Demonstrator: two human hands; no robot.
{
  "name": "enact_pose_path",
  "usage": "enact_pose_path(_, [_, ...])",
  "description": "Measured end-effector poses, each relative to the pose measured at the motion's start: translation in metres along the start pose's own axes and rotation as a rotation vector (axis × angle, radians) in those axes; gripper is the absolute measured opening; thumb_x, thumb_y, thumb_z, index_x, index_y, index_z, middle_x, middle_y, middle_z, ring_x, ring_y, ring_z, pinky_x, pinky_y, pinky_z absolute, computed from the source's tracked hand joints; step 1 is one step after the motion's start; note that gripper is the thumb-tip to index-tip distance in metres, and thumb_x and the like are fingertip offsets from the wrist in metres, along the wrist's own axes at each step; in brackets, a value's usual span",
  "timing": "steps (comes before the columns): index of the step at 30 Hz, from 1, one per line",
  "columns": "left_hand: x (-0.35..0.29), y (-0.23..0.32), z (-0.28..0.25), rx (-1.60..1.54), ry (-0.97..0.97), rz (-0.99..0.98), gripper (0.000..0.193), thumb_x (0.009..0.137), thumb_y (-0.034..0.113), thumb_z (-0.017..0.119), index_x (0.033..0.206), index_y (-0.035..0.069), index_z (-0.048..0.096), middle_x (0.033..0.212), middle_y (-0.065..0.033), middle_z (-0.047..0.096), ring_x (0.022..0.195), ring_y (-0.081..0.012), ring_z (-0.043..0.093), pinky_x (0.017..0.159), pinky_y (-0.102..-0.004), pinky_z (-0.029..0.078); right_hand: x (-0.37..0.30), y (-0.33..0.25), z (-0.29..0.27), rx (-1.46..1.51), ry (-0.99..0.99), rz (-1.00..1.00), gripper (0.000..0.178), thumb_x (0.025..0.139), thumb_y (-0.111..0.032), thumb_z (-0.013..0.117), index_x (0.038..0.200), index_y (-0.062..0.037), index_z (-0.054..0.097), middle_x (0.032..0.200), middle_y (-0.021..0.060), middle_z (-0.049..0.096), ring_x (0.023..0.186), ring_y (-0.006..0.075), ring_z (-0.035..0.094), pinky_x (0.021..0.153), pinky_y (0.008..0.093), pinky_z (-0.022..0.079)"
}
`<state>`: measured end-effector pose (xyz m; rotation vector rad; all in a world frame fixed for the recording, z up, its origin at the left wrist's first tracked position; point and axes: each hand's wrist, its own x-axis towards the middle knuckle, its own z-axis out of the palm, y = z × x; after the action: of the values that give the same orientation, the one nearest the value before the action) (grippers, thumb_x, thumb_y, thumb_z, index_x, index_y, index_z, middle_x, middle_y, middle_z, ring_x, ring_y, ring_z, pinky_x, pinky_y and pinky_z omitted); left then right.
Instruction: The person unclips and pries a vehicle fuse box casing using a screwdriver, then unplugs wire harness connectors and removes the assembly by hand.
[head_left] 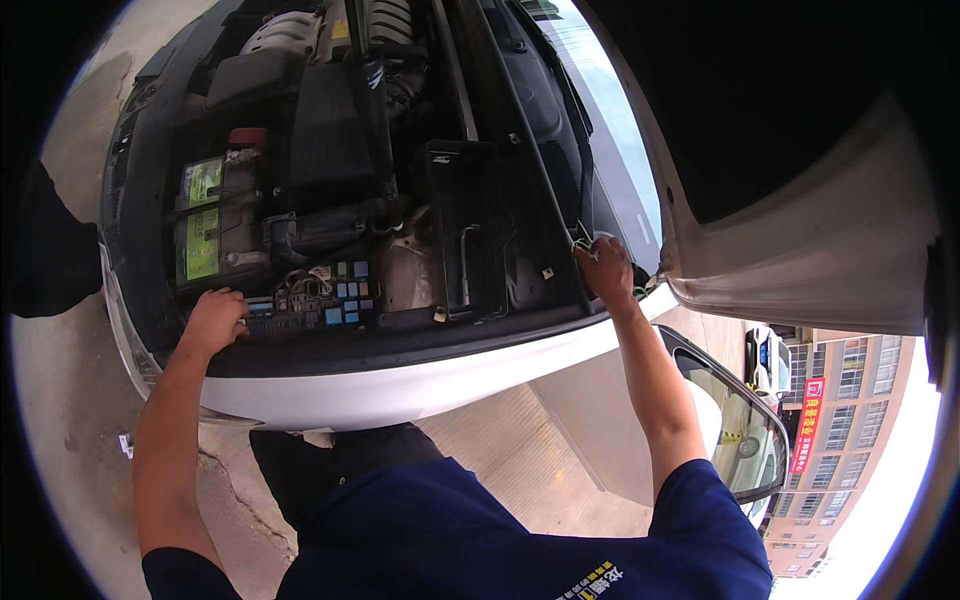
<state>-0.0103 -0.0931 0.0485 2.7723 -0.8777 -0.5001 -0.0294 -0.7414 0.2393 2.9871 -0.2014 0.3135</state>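
An uncovered fuse box (335, 298) with blue relays and small fuses sits near the fender side of an engine bay. My left hand (215, 318) rests at its left end, fingers bent and slightly apart, with nothing visible held between them. Over by the windshield base, thin green wires (580, 244) show at the fingertips of my right hand (608, 272), which is closed on them. Part of the wires is hidden by the fingers. More green wire (640, 290) shows beside that wrist, near the hood hinge.
A battery (235, 222) with green labels stands beyond my left hand. The raised hood (800, 270) hangs at the right. A white fender (420, 392) runs between my body and the bay. An open car door (735, 415) is at lower right. A dark-clad person's part (55, 250) shows at far left.
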Motion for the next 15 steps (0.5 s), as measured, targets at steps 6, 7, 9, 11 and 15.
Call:
enact_pose_path(6, [0.005,0.006,-0.003,0.001,0.046,0.015,0.026,0.070,0.026,0.084,0.089,0.010,0.075,0.098,-0.0067,0.070,0.105,-0.0290,0.064,0.090,-0.0425,0.052,-0.044,0.003,-0.011,-0.086,-0.035,0.134,0.046,0.094,-0.045,0.066,0.097,-0.0003,0.060,0.098,0.0253,0.069,0.093,0.0450,0.067,0.080,0.0522,0.052])
enact_pose_path(7, [0.003,0.005,-0.002,0.007,0.044,0.018,0.026,0.070,0.026,0.084,0.089,0.010,0.075,0.097,-0.0065,0.070,0.105,-0.0290,0.065,0.089,-0.0422,0.053,-0.045,0.006,-0.009,-0.053,-0.041,0.137,0.047,0.093,-0.045,0.066,0.105,-0.0004,0.058,0.100,0.0268,0.069,0.094,0.0471,0.066,0.082,0.0542,0.051])
enact_pose_path(9, [0.004,0.004,-0.001,-0.020,0.007,0.026,0.027,0.071,0.026,0.083,0.091,0.009,0.075,0.098,-0.0059,0.069,0.106,-0.0289,0.064,0.090,-0.0417,0.052,-0.042,0.021,0.009,-0.013,-0.111,0.158,0.053,0.090,-0.040,0.070,0.120,0.0009,0.053,0.105,0.0296,0.068,0.101,0.0497,0.064,0.087,0.0544,0.051])
enact_pose_path(11, [0.001,0.004,-0.002,-0.026,-0.033,0.028,0.028,0.073,0.026,0.083,0.094,0.009,0.076,0.099,-0.0056,0.069,0.106,-0.0290,0.064,0.092,-0.0415,0.052,-0.036,0.028,0.013,-0.009,-0.199,0.234,0.062,0.088,-0.036,0.073,0.131,0.0018,0.049,0.110,0.0297,0.069,0.106,0.0482,0.065,0.089,0.0517,0.051])
enact_pose_path(15, [0.013,0.001,0.000,-0.092,0.045,0.111,0.027,0.072,0.025,0.082,0.092,0.008,0.075,0.100,-0.0059,0.068,0.107,-0.0291,0.063,0.090,-0.0419,0.052,-0.045,0.074,-0.008,0.021,-0.153,0.173,0.081,0.088,-0.029,0.072,0.151,0.0034,0.032,0.086,0.0192,0.071,0.083,0.0318,0.069,0.078,0.0407,0.053])
